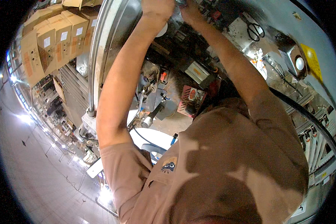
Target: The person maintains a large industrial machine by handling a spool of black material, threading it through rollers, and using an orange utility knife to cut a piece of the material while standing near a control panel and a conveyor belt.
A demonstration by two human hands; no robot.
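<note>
Both arms reach up to the far edge, over a dark, cluttered machine bed. My left hand shows its back and wrist, and the upper edge cuts off its fingers. Close to its right is my right hand, also cut by that edge, so its fingers are hidden. Something small and bluish shows between the hands, too little of it to name. Below my left wrist lies a round whitish piece, partly covered by the wrist. Between my forearms sits a silver ribbed metal block.
Black-handled scissors lie on a pale plate at the far right. A red card lies near my chest. A thick black hose curves along the right. Cardboard boxes stand at the far left, beyond a metal frame.
</note>
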